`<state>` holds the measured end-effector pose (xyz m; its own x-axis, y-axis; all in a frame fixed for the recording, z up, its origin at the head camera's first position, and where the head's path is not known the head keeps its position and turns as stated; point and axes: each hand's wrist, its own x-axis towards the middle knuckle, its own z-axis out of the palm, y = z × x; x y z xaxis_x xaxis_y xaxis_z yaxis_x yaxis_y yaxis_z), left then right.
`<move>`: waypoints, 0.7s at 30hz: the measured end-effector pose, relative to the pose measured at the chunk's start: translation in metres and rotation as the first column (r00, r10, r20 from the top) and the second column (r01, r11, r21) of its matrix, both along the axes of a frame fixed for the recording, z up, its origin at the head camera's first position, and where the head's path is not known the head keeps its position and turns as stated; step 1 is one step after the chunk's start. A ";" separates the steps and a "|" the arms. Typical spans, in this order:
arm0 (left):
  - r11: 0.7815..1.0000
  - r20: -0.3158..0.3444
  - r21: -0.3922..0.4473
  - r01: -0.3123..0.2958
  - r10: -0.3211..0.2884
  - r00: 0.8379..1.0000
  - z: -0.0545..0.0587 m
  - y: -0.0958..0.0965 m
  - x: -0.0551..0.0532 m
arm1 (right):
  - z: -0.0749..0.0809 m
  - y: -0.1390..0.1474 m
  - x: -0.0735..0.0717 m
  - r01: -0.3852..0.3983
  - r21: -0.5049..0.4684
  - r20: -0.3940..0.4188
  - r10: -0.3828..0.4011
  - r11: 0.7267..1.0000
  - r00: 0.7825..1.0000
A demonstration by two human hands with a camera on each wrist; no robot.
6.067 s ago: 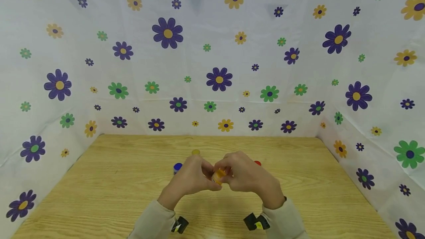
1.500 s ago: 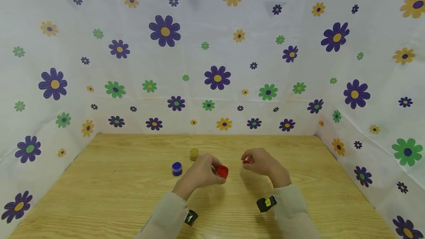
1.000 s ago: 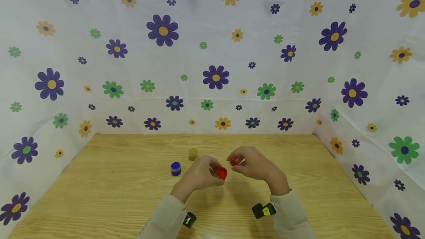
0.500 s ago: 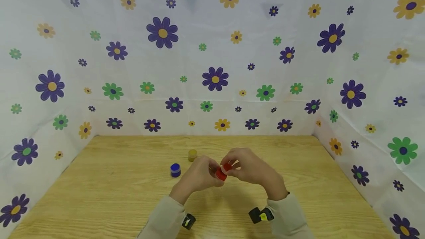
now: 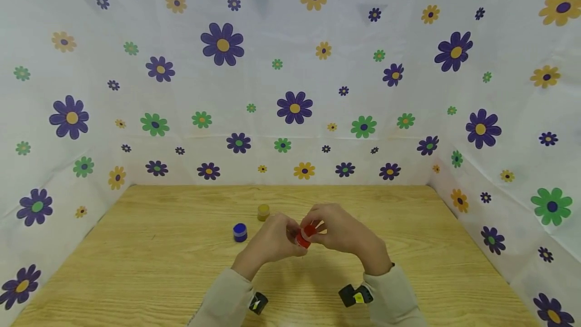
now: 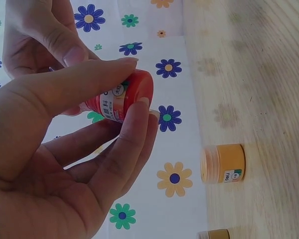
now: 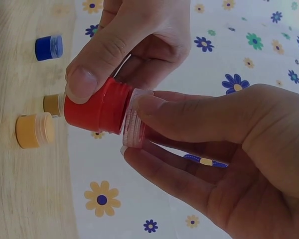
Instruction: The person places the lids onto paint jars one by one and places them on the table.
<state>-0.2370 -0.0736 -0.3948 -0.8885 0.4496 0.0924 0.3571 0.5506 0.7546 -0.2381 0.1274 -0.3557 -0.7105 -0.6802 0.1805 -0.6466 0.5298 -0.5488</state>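
Observation:
My left hand [image 5: 272, 238] grips a small red paint jar [image 7: 97, 112] between thumb and fingers, above the table. A printed label shows on the jar's side in the left wrist view. Thumb and fingers of my right hand [image 5: 342, 231] pinch the clear ribbed lid [image 7: 133, 122] at the mouth of that jar. The lid sits slightly askew, with a narrow gap at the rim in the right wrist view. Both hands meet in front of me, and the jar is held tilted on its side.
On the wooden table [image 5: 159, 266] stand a blue jar [image 5: 240, 232] and a dull yellow jar [image 5: 263, 212], left of the hands. An orange jar [image 7: 34, 130] shows in the wrist views; the hands hide it from the head view. Flowered cloth [image 5: 254, 74] surrounds the table.
About six seconds ago both hands were on an orange jar. Later the left hand held the red jar while the right hand brought the lid leftward to its mouth. Little moved in the last half second.

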 end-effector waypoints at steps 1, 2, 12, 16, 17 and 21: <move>1.000 0.000 -0.001 0.000 0.000 1.000 0.000 0.000 0.000 | 0.000 0.000 0.000 -0.003 0.001 0.000 0.003 1.000 1.000; 1.000 -0.001 -0.004 -0.001 0.001 1.000 0.000 0.000 0.000 | 0.000 0.000 0.000 -0.006 0.000 0.002 0.006 1.000 1.000; 1.000 -0.016 -0.003 0.007 -0.007 1.000 -0.001 0.000 -0.001 | -0.002 -0.002 -0.001 -0.029 0.009 0.005 0.029 1.000 1.000; 1.000 -0.026 0.006 0.012 -0.012 1.000 -0.001 0.000 -0.001 | -0.001 -0.004 -0.001 -0.031 0.022 0.019 0.031 0.999 0.999; 1.000 -0.030 0.004 0.013 -0.013 0.999 -0.001 0.000 -0.001 | -0.001 -0.004 -0.001 -0.029 0.029 0.017 0.028 0.999 0.999; 1.000 -0.022 -0.009 0.014 -0.014 1.000 -0.002 0.001 0.000 | -0.002 -0.005 0.000 -0.006 0.057 0.000 0.006 0.998 1.000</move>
